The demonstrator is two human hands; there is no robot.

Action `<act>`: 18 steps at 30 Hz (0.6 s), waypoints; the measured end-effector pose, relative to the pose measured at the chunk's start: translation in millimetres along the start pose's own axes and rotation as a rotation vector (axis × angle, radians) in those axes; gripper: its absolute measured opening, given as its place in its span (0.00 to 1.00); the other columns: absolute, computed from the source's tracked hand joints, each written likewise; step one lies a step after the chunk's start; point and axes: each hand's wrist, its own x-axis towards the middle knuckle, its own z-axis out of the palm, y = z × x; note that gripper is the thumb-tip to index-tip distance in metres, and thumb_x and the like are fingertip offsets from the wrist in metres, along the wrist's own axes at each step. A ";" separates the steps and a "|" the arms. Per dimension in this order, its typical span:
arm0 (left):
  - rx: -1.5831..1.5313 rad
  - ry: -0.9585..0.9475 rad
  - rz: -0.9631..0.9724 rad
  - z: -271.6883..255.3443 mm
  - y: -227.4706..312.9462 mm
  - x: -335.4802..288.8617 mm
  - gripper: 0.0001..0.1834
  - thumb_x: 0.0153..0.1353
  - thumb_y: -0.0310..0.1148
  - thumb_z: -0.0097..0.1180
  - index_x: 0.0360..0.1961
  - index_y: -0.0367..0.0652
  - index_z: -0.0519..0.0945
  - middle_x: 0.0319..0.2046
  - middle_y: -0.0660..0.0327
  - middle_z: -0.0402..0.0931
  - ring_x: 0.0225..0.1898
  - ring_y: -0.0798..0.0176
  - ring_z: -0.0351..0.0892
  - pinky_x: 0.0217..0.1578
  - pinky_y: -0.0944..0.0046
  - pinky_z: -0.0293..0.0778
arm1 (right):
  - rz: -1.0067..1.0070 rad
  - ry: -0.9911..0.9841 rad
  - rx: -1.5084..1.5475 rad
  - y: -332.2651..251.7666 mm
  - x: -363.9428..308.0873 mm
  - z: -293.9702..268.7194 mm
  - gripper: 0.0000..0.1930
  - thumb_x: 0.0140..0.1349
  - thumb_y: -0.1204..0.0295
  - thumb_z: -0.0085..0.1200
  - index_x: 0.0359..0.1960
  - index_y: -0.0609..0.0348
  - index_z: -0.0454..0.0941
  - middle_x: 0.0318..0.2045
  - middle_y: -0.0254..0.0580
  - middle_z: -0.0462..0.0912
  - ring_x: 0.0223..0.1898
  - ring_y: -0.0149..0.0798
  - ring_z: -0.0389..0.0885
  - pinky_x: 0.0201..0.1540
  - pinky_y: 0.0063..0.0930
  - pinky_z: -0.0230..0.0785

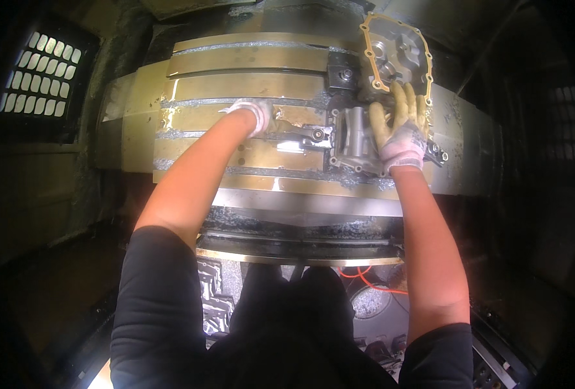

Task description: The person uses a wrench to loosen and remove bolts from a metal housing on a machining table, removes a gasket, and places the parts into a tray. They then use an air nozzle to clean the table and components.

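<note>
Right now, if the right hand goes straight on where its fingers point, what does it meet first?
The right hand lies on a grey casting, fingers pointing up and away. Straight on, it would probably first meet the gasketed cover just beyond; depth is unclear.

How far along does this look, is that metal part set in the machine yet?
A grey casting already sits on the machine table. In hand: the gloved right hand rests on it, while the left hand is at the clamp arm. Whether it's clamped can't be told. A second casting waits behind.
</note>
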 end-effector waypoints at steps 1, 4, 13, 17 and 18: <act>0.017 0.032 0.009 6.3 -5.6 9.2 0.36 0.65 0.64 0.54 0.51 0.39 0.85 0.47 0.46 0.86 0.47 0.44 0.87 0.52 0.45 0.80 | -0.009 0.004 0.003 0.9 0.2 0.0 0.37 0.65 0.43 0.53 0.73 0.42 0.67 0.76 0.46 0.62 0.78 0.60 0.52 0.77 0.58 0.45; -0.027 0.023 0.031 18.7 -1.6 0.1 0.33 0.64 0.62 0.55 0.50 0.40 0.84 0.44 0.47 0.86 0.47 0.44 0.87 0.51 0.45 0.80 | -0.007 0.010 0.000 2.4 -1.4 -0.5 0.36 0.65 0.43 0.53 0.73 0.42 0.68 0.76 0.46 0.62 0.78 0.59 0.52 0.76 0.58 0.46; -0.035 0.108 -0.008 35.0 -25.5 -17.4 0.33 0.64 0.65 0.54 0.41 0.42 0.88 0.41 0.47 0.86 0.47 0.44 0.86 0.51 0.50 0.80 | -0.014 0.031 0.007 6.7 0.5 4.3 0.36 0.65 0.44 0.53 0.72 0.43 0.68 0.75 0.46 0.63 0.77 0.59 0.53 0.76 0.59 0.47; -0.241 0.141 -0.112 91.6 -13.4 -20.0 0.33 0.66 0.64 0.53 0.40 0.43 0.89 0.36 0.52 0.87 0.41 0.50 0.89 0.42 0.51 0.83 | -0.018 0.030 0.029 4.2 3.3 3.6 0.37 0.64 0.43 0.53 0.73 0.42 0.68 0.76 0.45 0.62 0.78 0.58 0.53 0.76 0.58 0.47; -0.280 0.148 -0.129 113.3 -1.2 -29.4 0.32 0.67 0.64 0.53 0.42 0.43 0.89 0.36 0.54 0.87 0.40 0.50 0.89 0.41 0.52 0.83 | 0.000 0.027 0.030 8.5 -0.7 4.2 0.37 0.64 0.43 0.54 0.73 0.42 0.68 0.76 0.45 0.62 0.78 0.58 0.53 0.76 0.58 0.47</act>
